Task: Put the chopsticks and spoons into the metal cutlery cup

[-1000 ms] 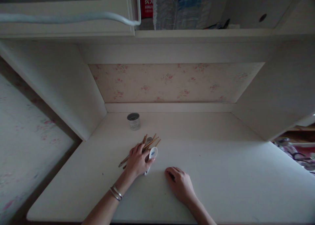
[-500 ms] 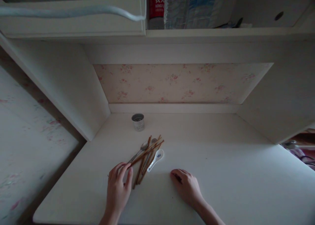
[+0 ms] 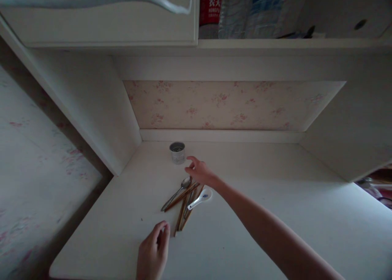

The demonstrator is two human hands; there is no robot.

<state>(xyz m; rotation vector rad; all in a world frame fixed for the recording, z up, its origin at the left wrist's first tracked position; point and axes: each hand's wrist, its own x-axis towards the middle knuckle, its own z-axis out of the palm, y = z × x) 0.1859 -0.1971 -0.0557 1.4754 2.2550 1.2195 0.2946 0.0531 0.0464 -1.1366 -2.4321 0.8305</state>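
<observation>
My right hand reaches over the far end of the pile, fingers apart and holding nothing. Its fingertips are just right of a perforated metal cutlery holder, apparently without touching it. Under and below that hand lie several brown chopsticks, crossed over one another. A metal spoon lies along their left side. On the right, a white ceramic spoon with a blue mark rests against them. My left hand is nearer the front edge, its fingers curled to the thumb, with nothing visible in them.
A white desk has side panels and floral wallpaper behind it. Overhead, a shelf holds bottles, one with a red label. A pale cable crosses the cabinet front at upper left.
My right hand has moved from the desk's front up and left beside the holder, and its fingers have opened. My left hand has drawn back from the chopsticks and curled. The ceramic spoon has turned slightly.
</observation>
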